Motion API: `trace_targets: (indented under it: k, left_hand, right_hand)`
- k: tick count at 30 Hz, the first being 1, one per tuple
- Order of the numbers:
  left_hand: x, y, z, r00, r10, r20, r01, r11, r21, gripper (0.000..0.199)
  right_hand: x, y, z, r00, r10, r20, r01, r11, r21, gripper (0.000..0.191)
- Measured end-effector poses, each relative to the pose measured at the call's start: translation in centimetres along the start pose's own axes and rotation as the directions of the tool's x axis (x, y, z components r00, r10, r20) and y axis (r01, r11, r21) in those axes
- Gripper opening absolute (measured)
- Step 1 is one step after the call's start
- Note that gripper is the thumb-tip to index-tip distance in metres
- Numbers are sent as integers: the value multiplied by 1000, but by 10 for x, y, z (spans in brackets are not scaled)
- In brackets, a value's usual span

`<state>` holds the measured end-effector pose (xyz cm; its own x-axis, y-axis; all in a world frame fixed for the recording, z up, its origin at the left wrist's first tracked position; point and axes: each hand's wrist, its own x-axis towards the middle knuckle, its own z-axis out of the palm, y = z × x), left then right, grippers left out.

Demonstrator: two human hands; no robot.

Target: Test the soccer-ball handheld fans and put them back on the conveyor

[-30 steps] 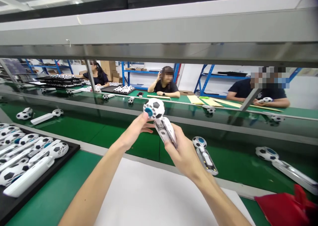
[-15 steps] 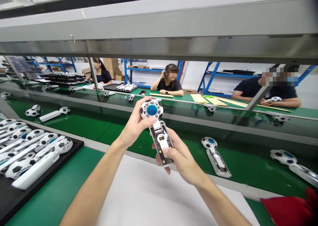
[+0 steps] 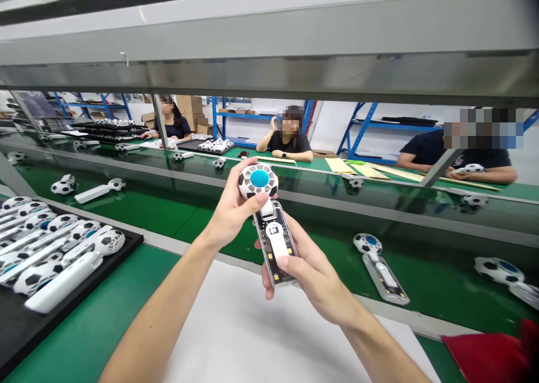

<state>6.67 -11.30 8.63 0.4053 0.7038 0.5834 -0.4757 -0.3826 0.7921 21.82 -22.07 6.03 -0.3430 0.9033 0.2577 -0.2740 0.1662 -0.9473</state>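
Note:
A football-patterned handheld fan is held up in front of me, its handle slanting down to the right. My left hand grips the round head, thumb across its lower edge, with the blue centre facing me. Around the handle is my right hand, its thumb pressing on the white strip in the middle. A clear cover shows dark circuitry and small yellow parts inside, and a small display sits at the strip's round top. White paper lies beneath both hands.
A black tray of similar fans stands at left. More fans, such as this one, lie on the green conveyor belt. Red cloth is at lower right. Across the line sit several people; a metal beam spans overhead.
The fans on the near belt have shifted right. Both hands keep their grip on the fan; the display's marks look different, and the head's blue centre appears brighter.

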Motion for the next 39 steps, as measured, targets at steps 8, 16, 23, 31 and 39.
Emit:
trace_targets:
  k: [8, 16, 23, 31, 39]
  left_hand:
    - [1, -2, -1, 1000, 22, 14, -22, 1000, 19, 65]
    - [2, -1, 0, 1000, -10, 23, 9, 1000, 15, 68]
    - [2, -2, -1, 1000, -16, 16, 16, 1000, -6, 66]
    - [-5, -4, 8, 997, 29, 70, -40, 988, 152, 64]
    - [-15, -2, 23, 977, 99, 188, -142, 963, 230, 53]
  right_hand:
    - [5, 8, 2, 998, 7, -69, -5, 1000, 28, 49]
    - [4, 10, 2, 995, 9, -99, -7, 1000, 14, 50]
    - [2, 9, 2, 996, 18, -93, -17, 1000, 12, 51]
    - [8, 10, -1, 987, 71, -143, -68, 997, 26, 47]
    - [0, -5, -20, 867, -157, -474, 39, 968, -249, 23]
